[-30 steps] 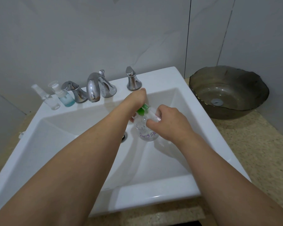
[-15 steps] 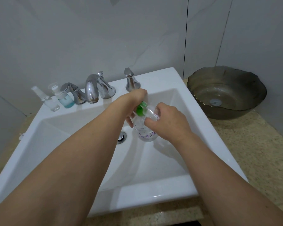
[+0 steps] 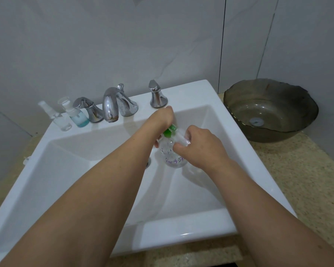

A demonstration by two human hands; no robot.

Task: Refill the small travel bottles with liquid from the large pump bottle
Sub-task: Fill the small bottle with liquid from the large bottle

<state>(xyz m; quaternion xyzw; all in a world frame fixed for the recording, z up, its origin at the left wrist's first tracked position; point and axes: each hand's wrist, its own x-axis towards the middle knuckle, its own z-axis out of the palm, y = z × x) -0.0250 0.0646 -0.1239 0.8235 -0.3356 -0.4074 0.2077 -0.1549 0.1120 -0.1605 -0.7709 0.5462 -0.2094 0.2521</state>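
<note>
Over the white sink basin (image 3: 210,89), a person's left hand (image 3: 162,122) covers the green pump head (image 3: 170,131) of the large clear pump bottle (image 3: 172,155), its fingers hidden behind the hand so their state cannot be told. The right hand (image 3: 201,147) curls its fingers around a small clear travel bottle (image 3: 183,140) held at the pump. Two more travel bottles, one clear (image 3: 61,122) and one blue-tinted (image 3: 77,117), stand on the sink ledge left of the chrome faucet (image 3: 110,106).

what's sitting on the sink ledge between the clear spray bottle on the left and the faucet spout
In the head view, two things: the small bottle of blue liquid, right beside the clear spray bottle, then the left chrome tap handle before the faucet spout.
</note>
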